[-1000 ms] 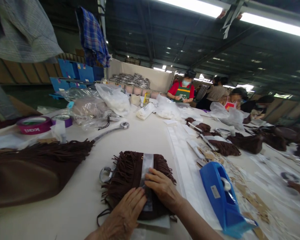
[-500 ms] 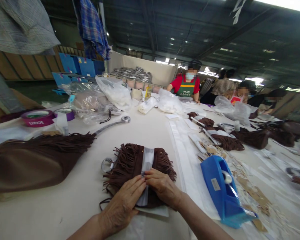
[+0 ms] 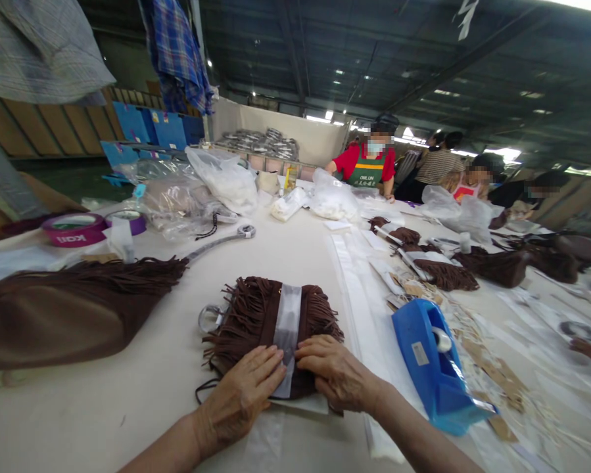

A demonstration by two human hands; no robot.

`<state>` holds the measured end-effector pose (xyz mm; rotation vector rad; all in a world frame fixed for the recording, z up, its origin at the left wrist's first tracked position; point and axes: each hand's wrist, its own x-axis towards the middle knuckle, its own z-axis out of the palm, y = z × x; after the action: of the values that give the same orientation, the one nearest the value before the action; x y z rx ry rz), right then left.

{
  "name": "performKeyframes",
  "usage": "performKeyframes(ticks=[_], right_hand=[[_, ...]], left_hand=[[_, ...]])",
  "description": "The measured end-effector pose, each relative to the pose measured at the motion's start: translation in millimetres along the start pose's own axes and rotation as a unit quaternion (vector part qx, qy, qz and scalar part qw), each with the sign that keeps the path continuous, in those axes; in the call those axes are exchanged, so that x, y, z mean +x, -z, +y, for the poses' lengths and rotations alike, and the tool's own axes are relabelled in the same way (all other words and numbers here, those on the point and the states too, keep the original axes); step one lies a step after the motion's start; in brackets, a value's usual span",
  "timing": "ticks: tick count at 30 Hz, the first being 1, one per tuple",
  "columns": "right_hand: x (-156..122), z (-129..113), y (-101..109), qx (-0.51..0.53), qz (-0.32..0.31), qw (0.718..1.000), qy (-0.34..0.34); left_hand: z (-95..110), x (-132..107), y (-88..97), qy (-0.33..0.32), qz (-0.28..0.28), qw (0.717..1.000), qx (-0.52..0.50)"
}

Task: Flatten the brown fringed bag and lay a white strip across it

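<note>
A small brown fringed bag [image 3: 256, 315] lies on the white table [image 3: 142, 387] right in front of me. A pale translucent strip [image 3: 288, 328] runs down its middle. My left hand [image 3: 240, 394] lies flat on the bag's near edge, fingers stretched to the strip's left side. My right hand [image 3: 334, 374] presses flat on the bag just right of the strip. Both hands flank the strip's lower end; neither grips anything. A metal ring [image 3: 207, 318] sticks out at the bag's left.
A blue tape dispenser [image 3: 433, 368] stands to my right. A large brown fringed bag [image 3: 63, 309] lies at left, purple tape rolls [image 3: 73, 230] behind it. Plastic bags [image 3: 221, 180] are piled further back. More brown fringed pieces [image 3: 443, 272] and paper tags lie right. Several people work at the far end.
My hands slid apart slightly along the strip's lower end, smoothing it onto the bag. The camera view shifted a little; the bag stays in place.
</note>
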<state>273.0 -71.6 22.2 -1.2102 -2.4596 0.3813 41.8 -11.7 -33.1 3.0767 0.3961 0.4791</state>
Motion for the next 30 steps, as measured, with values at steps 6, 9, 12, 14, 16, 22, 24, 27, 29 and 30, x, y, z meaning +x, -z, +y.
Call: performKeyframes(ticks=[6,9,12,14,16,22,24,27,29,30], right_hand=[[-12.0,-13.4,6.1,-0.068,0.148,0.979,-0.120],[1.3,-24.0,0.4,-0.048,0.092,0.989,-0.101],[-3.1,-21.9,-2.3,-0.037,0.030,0.995,-0.091],[-18.7,-15.5,2.7,-0.039,0.015,0.994,-0.102],[-34.1,-11.6,11.2,-0.041,0.048,0.988,-0.142],[-9.4,-28.7,-0.8,-0.031,0.117,0.981,-0.153],[9.1,-30.1,-14.0,-0.056,0.096,0.981,-0.158],[13.3,-22.6,-18.3,-0.061,0.080,0.982,-0.160],[-3.1,-16.4,-8.9,-0.045,0.076,0.984,-0.157],[-15.5,-15.0,-2.5,-0.040,0.081,0.983,-0.162]], left_hand=[[2.0,-0.4,1.4,0.006,0.019,1.000,-0.002],[1.0,-0.7,-1.9,0.001,0.033,0.999,0.006],[1.4,1.0,-0.7,-0.009,0.052,0.998,0.037],[2.7,2.8,1.9,-0.017,0.062,0.996,0.059],[4.1,4.3,3.7,-0.023,0.069,0.995,0.073],[3.8,2.2,-5.6,-0.022,0.112,0.990,0.084],[2.1,0.9,-10.4,-0.022,0.116,0.990,0.080],[0.8,0.6,-13.9,-0.015,0.119,0.990,0.068],[1.1,1.4,-13.7,-0.011,0.129,0.990,0.060],[1.3,2.0,-13.3,-0.010,0.135,0.989,0.056]])
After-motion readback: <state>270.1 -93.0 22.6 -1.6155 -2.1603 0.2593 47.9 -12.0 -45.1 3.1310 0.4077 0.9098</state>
